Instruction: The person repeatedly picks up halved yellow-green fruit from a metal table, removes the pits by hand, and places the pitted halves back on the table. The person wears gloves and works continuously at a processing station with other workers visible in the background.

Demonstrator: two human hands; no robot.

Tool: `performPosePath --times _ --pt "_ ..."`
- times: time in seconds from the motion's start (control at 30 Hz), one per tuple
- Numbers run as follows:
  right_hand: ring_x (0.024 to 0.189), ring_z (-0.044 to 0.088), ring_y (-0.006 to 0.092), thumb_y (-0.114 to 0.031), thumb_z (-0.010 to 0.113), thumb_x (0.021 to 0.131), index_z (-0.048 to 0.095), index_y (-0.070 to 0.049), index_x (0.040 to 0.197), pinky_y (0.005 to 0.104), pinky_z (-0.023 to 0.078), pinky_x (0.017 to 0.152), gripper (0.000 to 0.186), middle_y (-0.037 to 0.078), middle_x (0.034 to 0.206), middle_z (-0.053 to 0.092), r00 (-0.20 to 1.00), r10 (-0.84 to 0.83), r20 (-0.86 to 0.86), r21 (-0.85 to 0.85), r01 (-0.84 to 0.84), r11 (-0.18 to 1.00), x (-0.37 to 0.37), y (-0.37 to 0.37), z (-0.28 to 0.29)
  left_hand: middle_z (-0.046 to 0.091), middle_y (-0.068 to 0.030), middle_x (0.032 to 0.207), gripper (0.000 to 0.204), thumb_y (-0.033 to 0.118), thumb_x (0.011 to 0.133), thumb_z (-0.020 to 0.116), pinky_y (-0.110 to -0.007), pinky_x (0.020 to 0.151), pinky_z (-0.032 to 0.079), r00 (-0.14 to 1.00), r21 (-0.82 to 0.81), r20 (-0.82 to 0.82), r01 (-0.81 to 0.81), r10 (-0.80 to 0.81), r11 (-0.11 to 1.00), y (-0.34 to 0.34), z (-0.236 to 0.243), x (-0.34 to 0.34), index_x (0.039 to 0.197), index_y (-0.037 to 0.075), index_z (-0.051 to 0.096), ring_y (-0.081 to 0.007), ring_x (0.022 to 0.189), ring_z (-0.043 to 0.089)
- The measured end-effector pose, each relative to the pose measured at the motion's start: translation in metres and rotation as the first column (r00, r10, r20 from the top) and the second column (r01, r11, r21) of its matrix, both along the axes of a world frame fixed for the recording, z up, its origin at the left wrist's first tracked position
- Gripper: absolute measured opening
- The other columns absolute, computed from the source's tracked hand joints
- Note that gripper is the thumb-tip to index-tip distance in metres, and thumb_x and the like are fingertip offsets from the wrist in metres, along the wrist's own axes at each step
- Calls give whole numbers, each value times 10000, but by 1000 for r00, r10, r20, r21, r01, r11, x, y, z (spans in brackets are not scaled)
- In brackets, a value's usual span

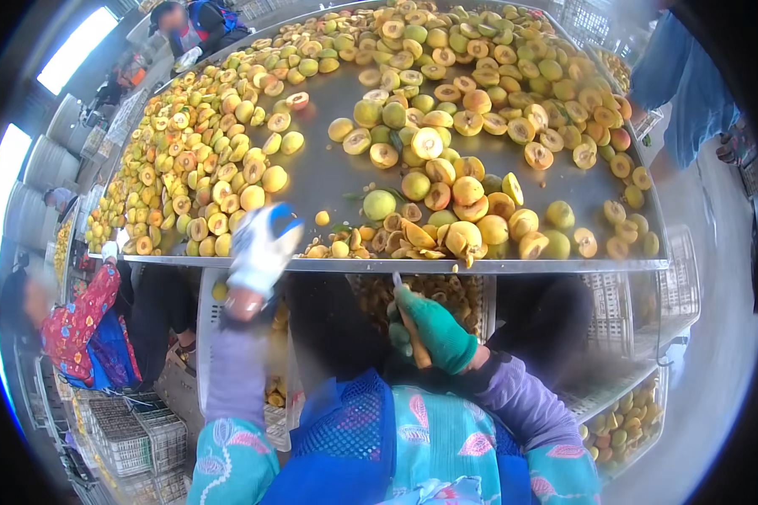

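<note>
My left hand point(259, 252), in a white and blue glove, is blurred by motion over the near edge of the metal table point(514, 266), beside yellow-green fruit halves and whole fruits point(467, 236); whether its fingers grip anything cannot be made out. My right hand point(438, 332), in a green glove, is closed on a short knife point(410, 328) with a wooden handle, its blade pointing up toward the table's edge. Below the edge, behind that hand, a white plastic crate point(480, 295) holds small brownish pieces.
Co-workers sit at the left point(84, 324) and far left point(189, 34) of the table; another person's blue-clad leg point(678, 93) is at the right. More crates stand lower left point(147, 438) and right point(615, 311), with a fruit-filled crate point(627, 421) below. Stacked white tubs point(46, 160) line the left.
</note>
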State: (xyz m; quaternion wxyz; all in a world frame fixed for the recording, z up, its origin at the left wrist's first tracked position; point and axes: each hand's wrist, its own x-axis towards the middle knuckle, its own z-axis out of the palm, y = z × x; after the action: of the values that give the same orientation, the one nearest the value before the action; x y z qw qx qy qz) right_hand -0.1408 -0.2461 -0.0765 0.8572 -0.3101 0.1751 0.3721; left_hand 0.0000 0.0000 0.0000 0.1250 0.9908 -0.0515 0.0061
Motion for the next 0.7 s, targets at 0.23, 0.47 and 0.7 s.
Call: performPosePath --times 0.23,0.47,0.7 --pt "457 479 115 -502 524 962 549 -103 931 257 394 412 401 5 627 529 963 -239 123 -269 264 926 16 -11 1 689 -170 1022 365 352 808 677 -442 880 503 758 55 -167 646 -631 762 -121 -68 98 1054 83 672 -336 992 647" --pt "467 498 114 -431 530 960 541 -54 920 265 399 422 380 16 629 529 892 -226 392 -457 402 793 42 -14 6 672 -99 1096 410 183 847 621 -300 838 533 760 -246 -73 614 -646 750 -89 -87 81 1249 102 614 -192 954 654" --pt "483 474 88 -400 556 975 552 -73 921 246 394 430 331 0 639 525 856 -368 363 -361 493 792 47 -9 -1 691 -132 989 446 277 754 730 -401 855 499 579 -270 -407 663 -706 699 -135 -56 64 1151 92 644 -299 954 656"
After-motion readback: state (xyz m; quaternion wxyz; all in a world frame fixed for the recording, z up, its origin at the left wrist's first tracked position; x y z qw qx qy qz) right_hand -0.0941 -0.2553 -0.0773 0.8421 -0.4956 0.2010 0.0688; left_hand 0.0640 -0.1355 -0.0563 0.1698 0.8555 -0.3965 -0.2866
